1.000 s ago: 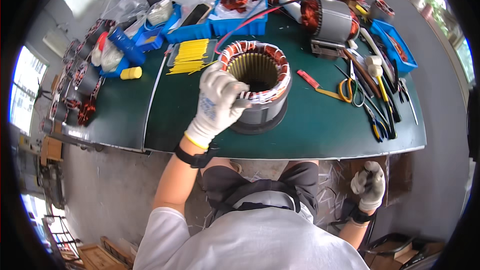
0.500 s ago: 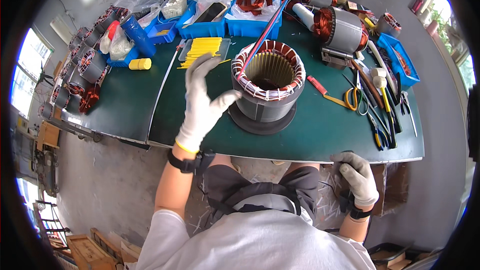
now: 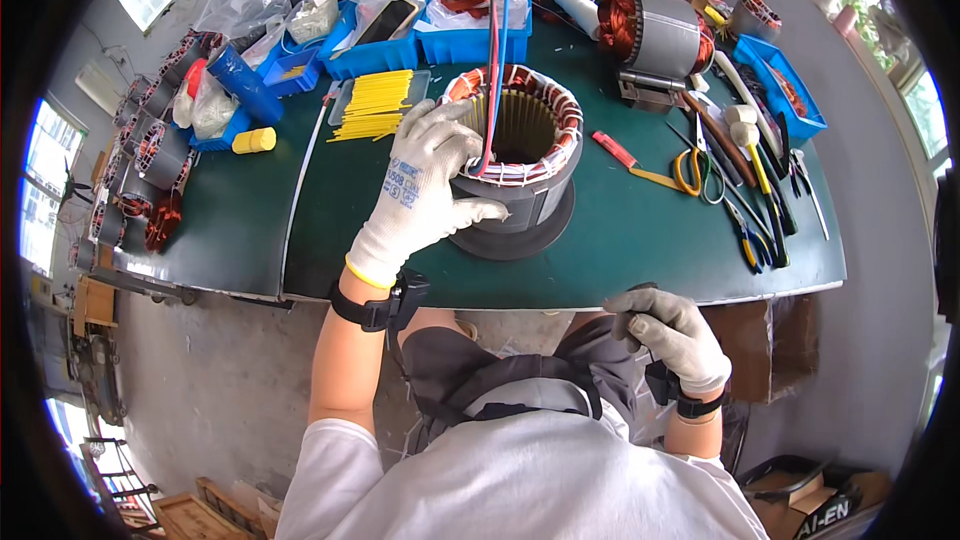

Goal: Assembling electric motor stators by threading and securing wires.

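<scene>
A grey motor stator [image 3: 520, 202] stands upright on a dark round base [image 3: 545, 240], its top ring of copper windings [image 3: 545, 90] laced with white cord. From the ring's near left side, red and blue sleeved leads [image 3: 493, 60] rise upward. My left hand [image 3: 425, 175], in a white knitted glove, grips the stator's left side. Its fingers curl over the rim and its thumb lies against the outer wall. My right hand [image 3: 675, 335], gloved too, hovers near the table's front edge with bent fingers drawn in toward the thumb; nothing shows in it.
Yellow sticks [image 3: 375, 105] lie in a shallow tray at left, near a blue cylinder [image 3: 245, 85]. Blue bins [image 3: 372, 60] line the back. At right are scissors [image 3: 690, 170], pliers [image 3: 752, 245], a mallet [image 3: 742, 130] and another stator [image 3: 660, 35].
My left hand has moved right and closed onto the stator's left side. The leads now stand more upright. My right hand has shifted left along the table edge. The view has shifted slightly.
</scene>
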The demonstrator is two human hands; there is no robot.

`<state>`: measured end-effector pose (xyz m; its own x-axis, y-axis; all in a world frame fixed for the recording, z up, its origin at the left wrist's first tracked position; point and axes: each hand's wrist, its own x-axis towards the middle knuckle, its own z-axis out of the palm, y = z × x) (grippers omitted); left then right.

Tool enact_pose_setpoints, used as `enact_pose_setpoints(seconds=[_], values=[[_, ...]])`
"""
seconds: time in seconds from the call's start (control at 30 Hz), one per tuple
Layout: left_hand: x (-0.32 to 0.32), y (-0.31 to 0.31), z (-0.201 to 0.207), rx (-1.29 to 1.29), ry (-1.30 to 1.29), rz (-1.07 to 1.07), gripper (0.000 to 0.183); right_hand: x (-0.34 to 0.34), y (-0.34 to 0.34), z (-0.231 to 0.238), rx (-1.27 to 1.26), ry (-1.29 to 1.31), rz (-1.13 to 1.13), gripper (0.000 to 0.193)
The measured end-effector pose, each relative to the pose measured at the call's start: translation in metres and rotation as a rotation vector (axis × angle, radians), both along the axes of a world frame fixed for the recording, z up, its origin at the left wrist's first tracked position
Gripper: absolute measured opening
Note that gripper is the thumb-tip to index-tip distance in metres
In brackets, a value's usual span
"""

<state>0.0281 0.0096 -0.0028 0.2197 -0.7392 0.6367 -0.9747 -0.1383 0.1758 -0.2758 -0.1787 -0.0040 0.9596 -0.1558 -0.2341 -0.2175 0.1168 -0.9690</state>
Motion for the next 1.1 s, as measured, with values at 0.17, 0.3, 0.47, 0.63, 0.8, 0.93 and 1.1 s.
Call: enact_pose_setpoints(seconds=[0.17, 0.3, 0.47, 0.63, 0.8, 0.93, 1.1], values=[[-0.006, -0.004, -0.013, -0.075, 0.092, -0.032, 0.055, -0.004, -0.001, -0.006, 0.052, -0.078, 0.097, 0.035], [0.004, 0.000, -0.015, -0.137, 0.186, -0.135, 0.047, 0.003, 0.001, -0.006, 0.052, -0.003, 0.081, 0.035], [0.009, -0.007, -0.010, -0.223, 0.144, -0.093, 0.035, 0.010, 0.000, -0.004, -0.089, -0.036, 0.134, 0.032], [-0.032, -0.030, -0.005, -0.467, 0.580, 0.145, 0.017, 0.011, -0.002, -0.009, -0.082, -0.053, 0.092, 0.033], [0.002, -0.038, -0.041, -0.700, 1.038, -0.024, 0.014, 0.000, -0.008, -0.014, -0.154, -0.019, 0.005, 0.035], [0.011, -0.031, -0.016, -0.587, 1.190, -0.157, 0.016, -0.020, -0.023, -0.020, -0.208, 0.080, -0.197, 0.035], [0.038, -0.020, -0.005, -0.693, 1.080, -0.229, 0.016, -0.055, -0.042, -0.011, -0.397, 0.068, -0.273, 0.034]])
